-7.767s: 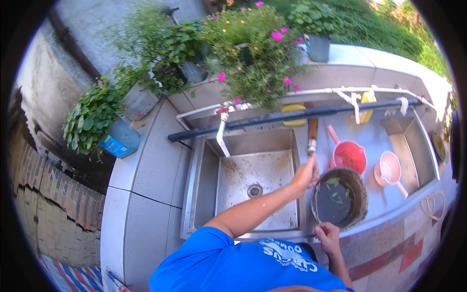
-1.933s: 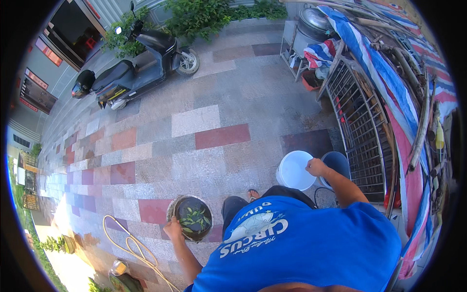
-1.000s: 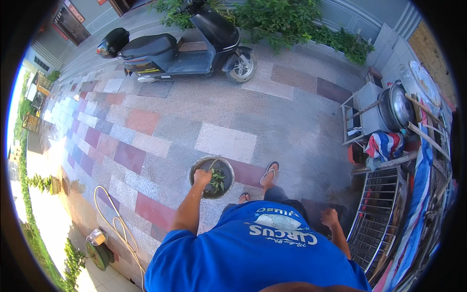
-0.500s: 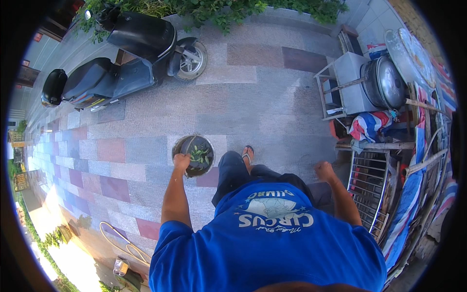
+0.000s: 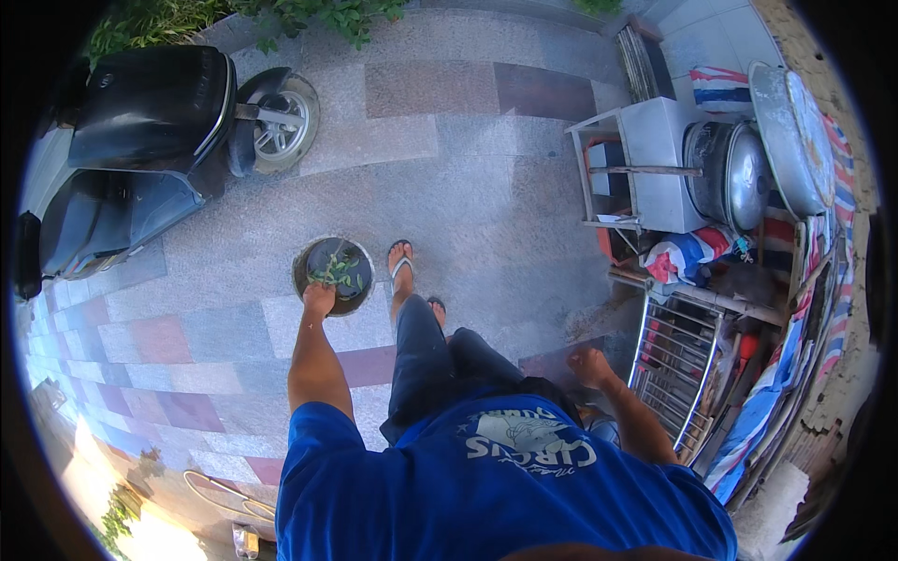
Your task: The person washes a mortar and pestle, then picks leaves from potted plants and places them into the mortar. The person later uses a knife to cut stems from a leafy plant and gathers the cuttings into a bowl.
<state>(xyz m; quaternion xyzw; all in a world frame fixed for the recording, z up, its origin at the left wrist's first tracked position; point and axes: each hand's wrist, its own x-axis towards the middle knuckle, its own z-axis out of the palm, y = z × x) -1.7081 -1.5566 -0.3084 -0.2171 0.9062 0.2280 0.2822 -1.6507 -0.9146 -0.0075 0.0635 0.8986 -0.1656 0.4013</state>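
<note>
My left hand (image 5: pixel 318 298) is closed at the near edge of a round dark bucket (image 5: pixel 354 303) and carries it at my left side. Whether the fingers wrap the rim or a handle cannot be made out. In the bucket, leafy green sprigs (image 5: pixel 339 272) lie in what looks like dark water. Out at my right side, my right hand (image 5: pixel 589 366) is curled into a loose fist with nothing visible in it. The nearest thing to that hand is a metal rack (image 5: pixel 672 360). My sandalled feet (image 5: pixel 402 266) are beside the bucket, one ahead of the other.
A black scooter (image 5: pixel 150 112) stands at the far left. Green plants (image 5: pixel 327 17) edge the paving at the back. Along the right are a metal stand (image 5: pixel 627 168), a large silver pot (image 5: pixel 739 173), striped sheeting (image 5: pixel 687 252) and poles. A hose (image 5: pixel 224 494) lies at lower left.
I have stepped forward, so the scooter and the right-hand clutter sit closer. The bucket has travelled along in my left hand. My leading foot is now further out.
</note>
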